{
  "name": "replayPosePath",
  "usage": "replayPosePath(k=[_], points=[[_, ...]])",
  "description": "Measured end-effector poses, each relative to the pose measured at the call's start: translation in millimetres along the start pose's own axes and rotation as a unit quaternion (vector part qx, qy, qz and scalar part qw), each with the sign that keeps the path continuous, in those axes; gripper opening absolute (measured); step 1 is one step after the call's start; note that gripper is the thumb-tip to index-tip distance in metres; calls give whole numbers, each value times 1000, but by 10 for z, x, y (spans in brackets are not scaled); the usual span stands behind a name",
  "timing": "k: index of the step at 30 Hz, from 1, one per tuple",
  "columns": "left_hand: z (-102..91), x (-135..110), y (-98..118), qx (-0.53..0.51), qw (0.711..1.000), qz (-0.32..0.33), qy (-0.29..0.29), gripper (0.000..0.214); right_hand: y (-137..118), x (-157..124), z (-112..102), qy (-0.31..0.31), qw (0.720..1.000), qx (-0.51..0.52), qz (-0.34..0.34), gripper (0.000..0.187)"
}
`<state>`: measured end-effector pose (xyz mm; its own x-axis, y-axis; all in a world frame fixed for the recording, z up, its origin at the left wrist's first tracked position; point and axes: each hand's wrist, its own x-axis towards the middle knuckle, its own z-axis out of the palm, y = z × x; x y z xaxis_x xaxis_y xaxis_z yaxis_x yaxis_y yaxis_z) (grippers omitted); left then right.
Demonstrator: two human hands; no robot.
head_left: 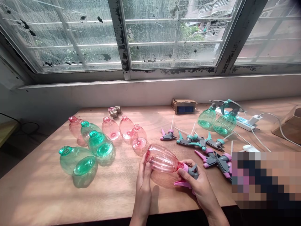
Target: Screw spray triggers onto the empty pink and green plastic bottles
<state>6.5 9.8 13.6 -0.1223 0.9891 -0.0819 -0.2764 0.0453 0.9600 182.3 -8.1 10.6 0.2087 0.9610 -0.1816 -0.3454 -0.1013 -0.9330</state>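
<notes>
Bare left hand (143, 182) and bare right hand (198, 184), mine, clamped at opposite ends of one translucent pink ribbed plastic bottle (162, 158) with a pink-and-grey plastic spray head (193, 171) at its neck.

Bottle held on its side over the brown wooden table (44, 191), neck toward my right; left thumb and fingers grip the base end, right thumb and fingers close around the spray head; cannot tell whether it is fully seated. Left side: three rounded translucent green plastic bottles (103, 149) and four rounded translucent pink ones (139, 141), mouths open. Right side: loose pink-and-grey and teal-and-grey plastic triggers (213, 161); behind, white plastic power strip (244, 121).
</notes>
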Motion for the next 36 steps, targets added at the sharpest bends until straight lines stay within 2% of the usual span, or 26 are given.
replayPosePath(k=[3,7,14,18,24,27,32,36], points=[[20,-2,-21,16,1000,20,-9,66,-4,-4,4,-8,1000,-3,2,47],[41,-3,-85,-12,1000,19,-2,85,-19,-13,16,-19,1000,-10,5,47],[-8,22,-138,28,998,35,-39,83,-9,3,-2,-5,1000,-1,-6,44],[3,-1,-128,22,999,34,-10,88,-9,-4,3,-12,1000,1,-11,42],[32,-17,-45,5,999,26,38,74,-33,-30,50,-46,998,-25,-17,41],[22,14,-69,1,999,39,18,75,-15,-10,25,-27,999,-17,-5,44],[-23,62,-162,20,998,42,-49,80,13,20,-27,-1,1000,9,-8,44],[-2,32,-136,15,999,37,-25,88,-20,-6,19,-15,1000,-9,-12,44]])
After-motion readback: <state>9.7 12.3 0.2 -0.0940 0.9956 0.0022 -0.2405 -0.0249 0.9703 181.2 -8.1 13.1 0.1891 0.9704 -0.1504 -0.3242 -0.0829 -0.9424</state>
